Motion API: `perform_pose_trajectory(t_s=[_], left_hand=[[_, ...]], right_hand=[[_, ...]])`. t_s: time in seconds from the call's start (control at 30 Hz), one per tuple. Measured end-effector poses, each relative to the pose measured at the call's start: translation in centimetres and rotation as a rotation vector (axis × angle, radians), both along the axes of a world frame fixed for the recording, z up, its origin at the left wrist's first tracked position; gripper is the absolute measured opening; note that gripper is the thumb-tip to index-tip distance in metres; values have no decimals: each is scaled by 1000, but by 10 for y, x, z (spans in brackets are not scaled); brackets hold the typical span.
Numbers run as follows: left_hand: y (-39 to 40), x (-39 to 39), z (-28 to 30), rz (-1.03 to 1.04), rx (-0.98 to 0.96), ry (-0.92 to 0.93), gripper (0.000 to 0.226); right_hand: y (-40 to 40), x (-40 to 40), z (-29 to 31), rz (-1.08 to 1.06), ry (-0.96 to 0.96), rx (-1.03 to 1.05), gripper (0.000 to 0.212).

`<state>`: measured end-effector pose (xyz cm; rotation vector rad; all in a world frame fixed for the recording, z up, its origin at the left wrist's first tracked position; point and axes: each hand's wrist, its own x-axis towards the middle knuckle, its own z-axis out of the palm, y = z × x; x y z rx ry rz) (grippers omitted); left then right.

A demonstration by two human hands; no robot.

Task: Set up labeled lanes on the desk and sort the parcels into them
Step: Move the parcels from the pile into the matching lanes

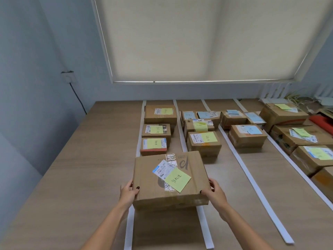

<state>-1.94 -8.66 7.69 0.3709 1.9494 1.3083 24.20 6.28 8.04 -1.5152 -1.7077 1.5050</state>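
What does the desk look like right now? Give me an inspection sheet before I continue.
Surface: wooden desk, divided into lanes by white tape strips.
Job's things: large cardboard parcel with yellow sticky note, held at the near end of the leftmost lane; three smaller parcels lie beyond it; more fill the lanes to the right.
Clutter: red item and pale cords at the far right.
Hands: left hand and right hand grip the parcel's sides.
Cables: dark cable hanging from wall socket.
Surroundings: lowered roller blind, bluish walls.
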Motion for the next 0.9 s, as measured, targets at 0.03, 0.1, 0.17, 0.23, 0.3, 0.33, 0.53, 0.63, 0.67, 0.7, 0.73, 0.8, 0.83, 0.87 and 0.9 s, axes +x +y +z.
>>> perform_pose_trajectory(t_s=[0.03, 0.1, 0.17, 0.23, 0.3, 0.33, 0.53, 0.63, 0.67, 0.7, 0.73, 0.8, 0.83, 0.87, 0.9], left_hand=[[3, -3, -3, -5, -12, 0, 52], [10, -6, -7, -16, -17, -1, 52], [13, -10, -10, -22, -18, 0, 53], [13, -15, -15, -20, -23, -1, 56], [11, -19, -21, -25, -31, 1, 61], [10, -21, -23, -22, -32, 3, 63], [4, -29, -25, 2, -32, 8, 63], [3, -31, -25, -11, -55, 19, 62], [3, -31, -26, -14, -57, 25, 62], [4, -30, -25, -15, -61, 26, 61], [5, -30, -25, -13, -61, 29, 61], [7, -29, -24, -10, -60, 26, 61], [9, -29, -23, -6, -61, 21, 61], [10, -29, -24, -3, -63, 21, 61], [11, -29, -23, -4, -71, 19, 60]], right_hand=[[1, -3, -4, 2, 1, -13, 55], [5, -9, -9, 17, 15, -32, 55], [8, -15, -11, 24, 22, -47, 54], [10, -21, -12, 28, 22, -60, 54], [10, -26, -13, 47, 29, -70, 55], [10, -27, -13, 55, 32, -72, 56], [5, -37, -18, 70, 33, -81, 55], [1, -41, -23, 89, 10, -82, 55], [1, -41, -25, 96, 1, -74, 56], [0, -42, -26, 105, -20, -67, 58], [0, -43, -27, 112, -37, -56, 60], [1, -45, -29, 121, -71, -41, 65], [1, -45, -28, 123, -81, -40, 66], [2, -46, -29, 128, -85, -33, 66], [3, -47, -28, 133, -93, -31, 65]])
